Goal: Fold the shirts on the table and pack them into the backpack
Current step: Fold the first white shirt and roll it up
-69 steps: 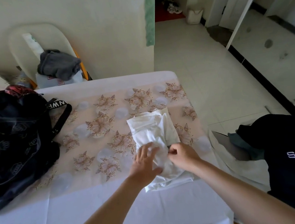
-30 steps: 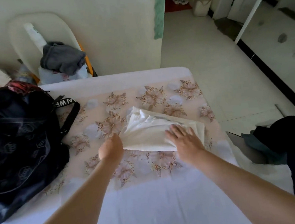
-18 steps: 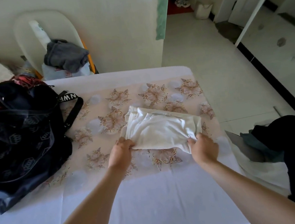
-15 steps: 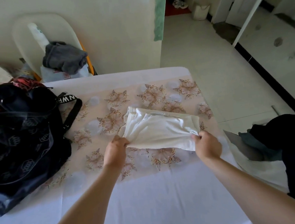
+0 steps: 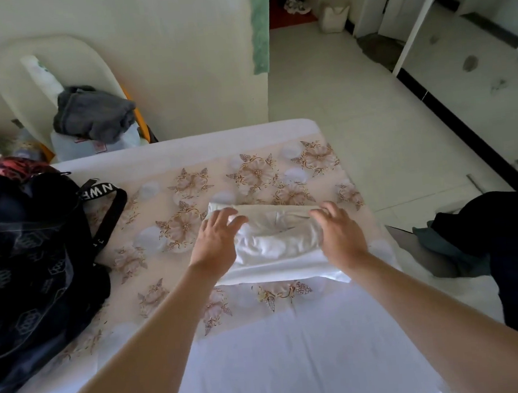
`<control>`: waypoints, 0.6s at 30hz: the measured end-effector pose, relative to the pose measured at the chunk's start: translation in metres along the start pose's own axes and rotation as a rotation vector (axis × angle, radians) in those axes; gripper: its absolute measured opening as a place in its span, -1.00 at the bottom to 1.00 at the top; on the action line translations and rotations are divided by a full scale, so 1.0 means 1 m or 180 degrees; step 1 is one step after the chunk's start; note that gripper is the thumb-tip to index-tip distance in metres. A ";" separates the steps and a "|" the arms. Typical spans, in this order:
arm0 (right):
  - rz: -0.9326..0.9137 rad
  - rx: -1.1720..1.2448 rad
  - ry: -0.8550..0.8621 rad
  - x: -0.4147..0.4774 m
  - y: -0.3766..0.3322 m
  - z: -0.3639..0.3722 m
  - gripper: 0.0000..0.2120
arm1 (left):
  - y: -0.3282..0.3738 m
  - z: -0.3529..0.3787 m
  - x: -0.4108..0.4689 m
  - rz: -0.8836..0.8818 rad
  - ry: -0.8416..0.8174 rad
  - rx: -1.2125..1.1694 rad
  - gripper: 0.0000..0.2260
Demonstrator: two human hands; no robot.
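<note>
As a person works through folding shirts for packing, a white shirt (image 5: 277, 250) lies doubled into a compact oblong bundle on the flower-printed cloth (image 5: 249, 172) toward the right of the desk (image 5: 263, 351), its upper layer rolled over toward the far edge. The left hand (image 5: 216, 241) rests on the bundle's left end and the right hand (image 5: 340, 236) on or just above its right end; on each the grip is loose, the fingers spread and laid over the fabric, not curled round it. The fold on this shirt looks all but finished, with only a last pressing-down or a lift left to do. It has not yet gone into the black backpack (image 5: 30, 261), which lies on the left of the desk, well apart from the shirt, one lettered strap (image 5: 102, 190) trailing toward the middle. Something red-patterned (image 5: 16, 164) shows at the pack's far end, but whether any folded shirts are inside cannot be told. Dark clothing (image 5: 502, 233) is heaped just off the desk's right edge and may be next in line; a grey garment (image 5: 93, 116) sits on a pale chair (image 5: 19, 78) against the far wall.
</note>
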State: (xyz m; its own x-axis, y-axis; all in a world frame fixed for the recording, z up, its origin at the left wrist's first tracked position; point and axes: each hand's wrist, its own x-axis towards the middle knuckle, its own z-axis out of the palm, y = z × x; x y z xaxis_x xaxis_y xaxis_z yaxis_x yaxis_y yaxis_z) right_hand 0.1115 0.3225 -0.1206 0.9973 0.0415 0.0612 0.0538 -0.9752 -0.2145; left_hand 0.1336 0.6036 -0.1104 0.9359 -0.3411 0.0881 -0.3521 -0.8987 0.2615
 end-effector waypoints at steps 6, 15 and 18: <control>-0.0454 -0.0713 -0.0698 0.039 0.015 -0.001 -0.76 | -0.024 0.005 0.023 0.0638 -0.0595 0.0044 -0.58; 0.0738 -0.0941 -0.0438 0.055 0.031 0.005 -0.78 | -0.006 0.013 0.045 -0.0625 0.0413 -0.0132 -0.78; 0.0118 -0.0752 0.0149 0.051 0.020 0.006 -0.65 | 0.010 0.013 0.056 -0.0821 0.0549 0.0211 -0.85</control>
State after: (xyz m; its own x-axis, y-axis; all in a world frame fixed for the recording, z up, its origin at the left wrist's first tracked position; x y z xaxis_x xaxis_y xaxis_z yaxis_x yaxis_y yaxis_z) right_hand 0.1643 0.3065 -0.1279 0.9946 0.0001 0.1038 -0.0016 -0.9999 0.0163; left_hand 0.1820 0.5717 -0.1153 0.9803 -0.0529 0.1902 -0.0976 -0.9674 0.2337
